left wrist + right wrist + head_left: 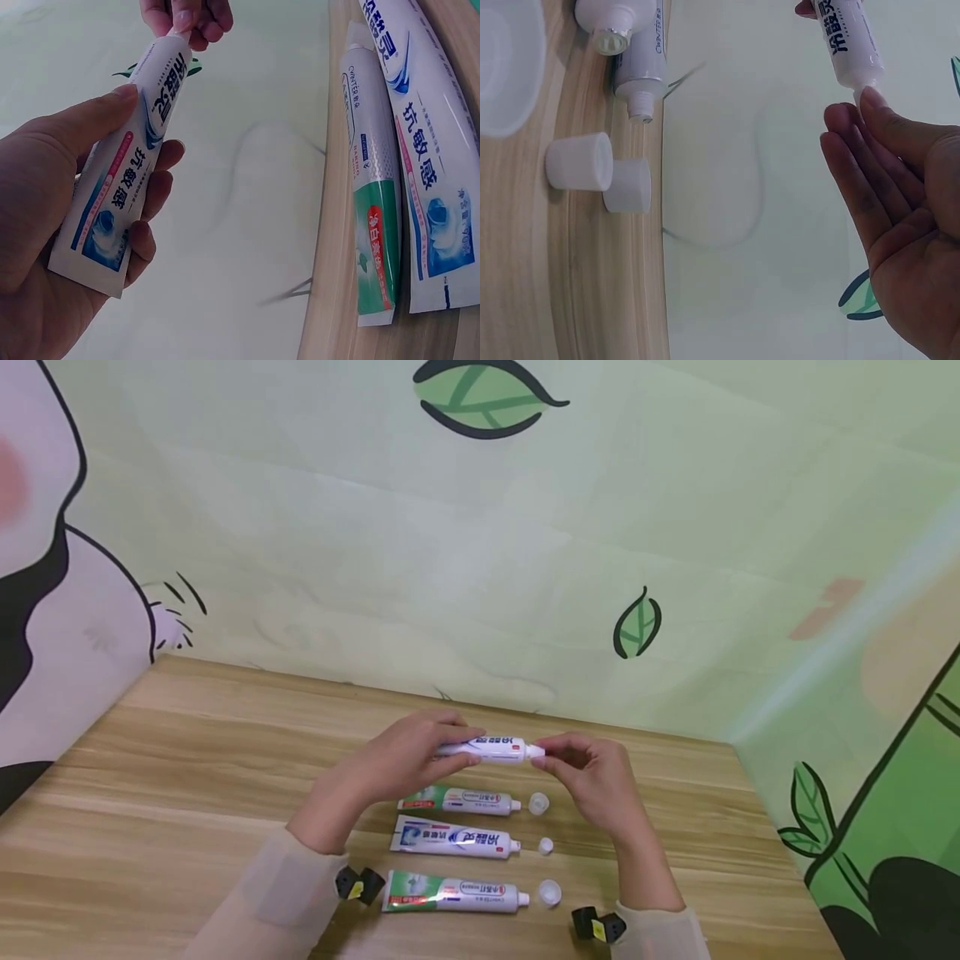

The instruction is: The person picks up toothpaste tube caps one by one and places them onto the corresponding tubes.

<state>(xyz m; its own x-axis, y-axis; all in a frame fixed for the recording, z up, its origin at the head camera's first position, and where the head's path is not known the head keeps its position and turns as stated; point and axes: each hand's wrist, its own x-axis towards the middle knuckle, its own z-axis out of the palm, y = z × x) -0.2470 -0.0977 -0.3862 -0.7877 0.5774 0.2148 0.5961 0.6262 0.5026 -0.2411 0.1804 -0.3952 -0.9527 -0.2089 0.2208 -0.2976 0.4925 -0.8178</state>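
Note:
My left hand (401, 754) grips a white and blue toothpaste tube (495, 748) above the table, its neck pointing right. In the left wrist view the thumb lies along one edge of the tube (131, 169) and the fingers curl round behind. At the tube's neck, my right hand (603, 781) pinches the white cap (537, 752) between thumb and fingertips. The right wrist view shows the thumb (877, 105) covering most of that cap. Below the hands, a green and white tube (461, 799), a blue and white tube (453, 838) and another green and white tube (457, 892) lie in a row, uncapped.
Three loose white caps stand on the wooden table (187, 827), one beside each tube's neck: a far cap (538, 803), a small middle cap (546, 845) and a near cap (550, 893). Behind the table rises a wall (337, 568) with printed leaves.

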